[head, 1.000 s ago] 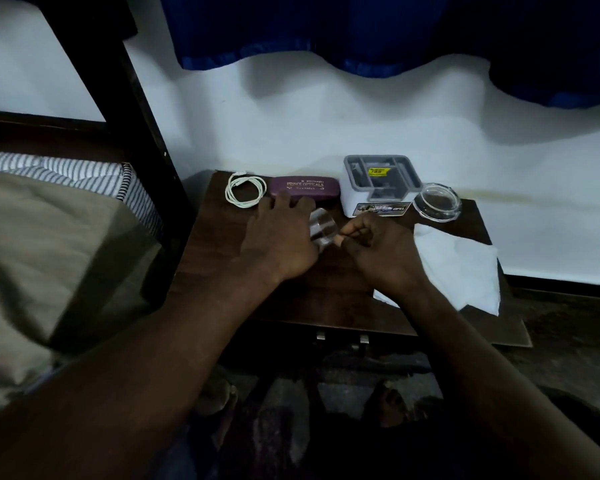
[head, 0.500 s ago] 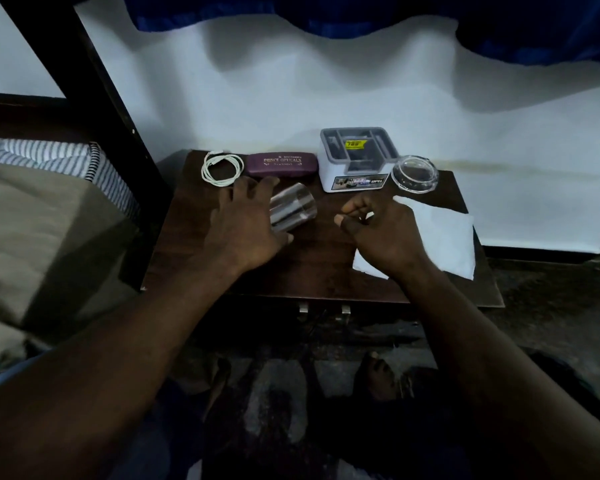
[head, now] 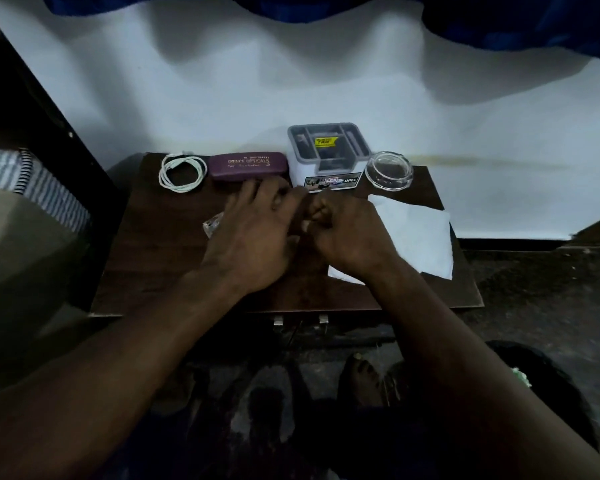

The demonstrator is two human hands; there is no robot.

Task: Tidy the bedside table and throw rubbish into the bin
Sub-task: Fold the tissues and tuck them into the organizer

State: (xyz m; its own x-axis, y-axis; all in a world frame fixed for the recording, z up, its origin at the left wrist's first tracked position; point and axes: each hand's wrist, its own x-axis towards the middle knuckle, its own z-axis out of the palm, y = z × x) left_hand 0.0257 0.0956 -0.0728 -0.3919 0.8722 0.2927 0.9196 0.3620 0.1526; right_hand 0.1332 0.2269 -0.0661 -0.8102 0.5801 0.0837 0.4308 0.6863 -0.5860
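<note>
Left hand [head: 253,233] is palm-down mid-tabletop, fingers [head: 257,199] stretched forward and fairly straight, blurred at the tips. A clear plastic scrap [head: 212,225] sticks out from under its outer edge, so my read is it's pinned flat rather than gripped, probably being gathered as rubbish.

Right hand [head: 347,233] is knuckles-up and touching the left, fingers clenched inward with the thumb tip showing. Can't tell if it pinches anything, since the inside of the curl is hidden. Its heel overlaps the near-left corner of the white tissue [head: 416,233], which lies spread on the right side. That's likely next for the bin.

The back row looks deliberately lined up against the wall:
- a coiled white charging cable [head: 182,173] at far left
- a purple spectacle case [head: 248,165] just beside it, marked PRINCE OPTICALS
- a white-and-grey organiser box [head: 326,150]
- a round clear glass dish [head: 389,170] at the right end

Keepers are parked at the rear and the loose litter is at the front, within reach.

The tabletop [head: 146,265] is dark wood veneer, with two small metal fittings under the front edge. Lighting is dim. The bed [head: 32,209] butts up on the left with a striped sheet and a dark post. Behind is a white wall [head: 291,81], with a blue curtain [head: 534,22] hanging from the top. The floor [head: 551,289] is dark, and bare feet [head: 364,379] show below the table. A dark round shape [head: 541,382] at lower right might be the bin; can't confirm.
</note>
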